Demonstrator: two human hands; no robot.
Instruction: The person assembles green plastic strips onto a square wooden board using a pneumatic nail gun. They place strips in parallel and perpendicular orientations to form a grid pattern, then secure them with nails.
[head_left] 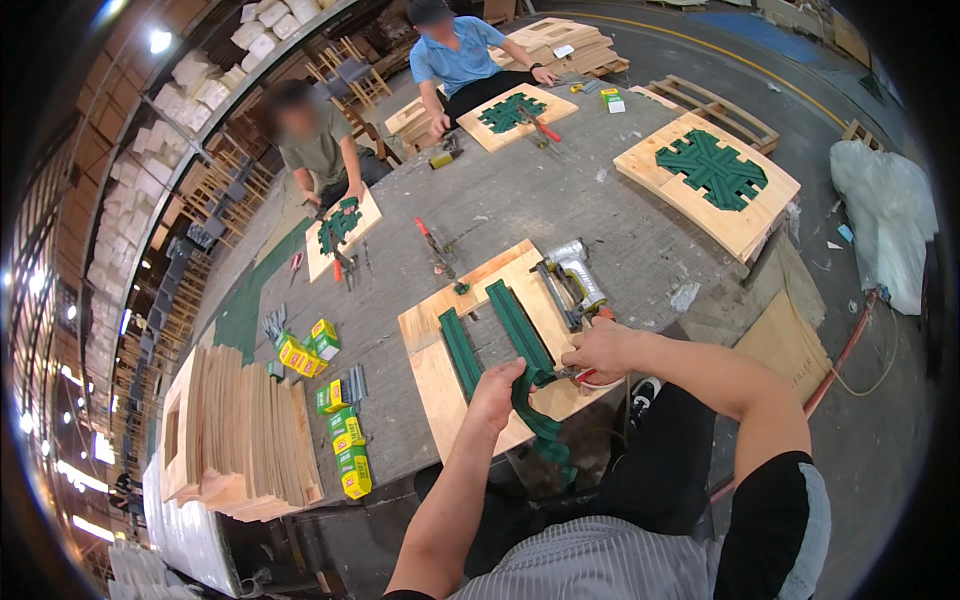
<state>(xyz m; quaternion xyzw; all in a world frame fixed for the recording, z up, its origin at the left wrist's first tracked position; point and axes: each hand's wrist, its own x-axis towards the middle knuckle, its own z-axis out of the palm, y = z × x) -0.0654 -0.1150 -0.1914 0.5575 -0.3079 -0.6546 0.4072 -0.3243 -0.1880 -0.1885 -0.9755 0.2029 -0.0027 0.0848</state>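
A wooden frame (425, 362) lies before me at the table's near edge, with two green webbing straps (463, 350) stretched side by side across its opening. My left hand (496, 392) is closed on the green webbing (541, 425) at the frame's near side; its loose end hangs below the edge. Just to the right, my right hand (598, 350) grips red-handled scissors (583, 376), their blades against the webbing beside my left fingers. The fingers partly hide the blades. A staple gun (578, 278) rests on the frame's right side, beyond my right hand.
Staple boxes (345, 430) and a stack of wooden frames (240, 430) stand left. A red-handled tool (432, 240) lies beyond my frame. Two people (455, 55) work across the table (390, 290) on webbed frames. A finished-looking woven frame (640, 170) sits at right.
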